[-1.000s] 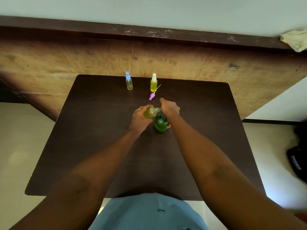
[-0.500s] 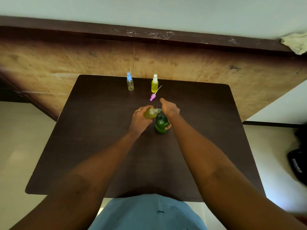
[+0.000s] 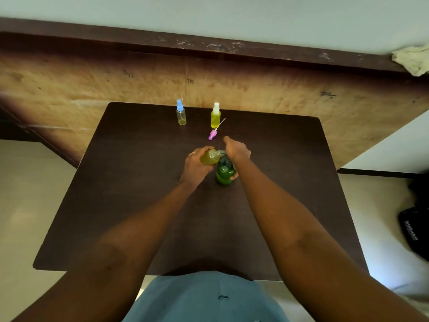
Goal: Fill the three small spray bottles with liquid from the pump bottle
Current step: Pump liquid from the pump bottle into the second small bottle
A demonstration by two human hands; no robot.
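well, far back on the bench point(image 3: 104, 194) stood a blue-topped bottle point(image 3: 181, 116) with little in it. the left hand point(image 3: 193, 167) was wrapped round the open small bottle point(image 3: 210, 157), tipped with its mouth at the spout. a pink spray top point(image 3: 212, 134) lay behind, beside the full white-topped bottle point(image 3: 215, 117). the green pump bottle point(image 3: 224, 173) stood mid-bench, the right hand point(image 3: 236, 151) on top, thumb curled round its side. slow, short pushes seemed best, mouth snug under the spout, so nothing dripped.

The left arm point(image 3: 139, 228) and right arm point(image 3: 290, 217) reach forward, bare, the 2 hands close together. The left hand point(image 3: 196, 165) curls round a small bottle point(image 3: 210, 157), tipped sideways. The right hand point(image 3: 236, 151) sits over the pump bottle point(image 3: 224, 173), thumb round its side, forefinger pointing ahead.
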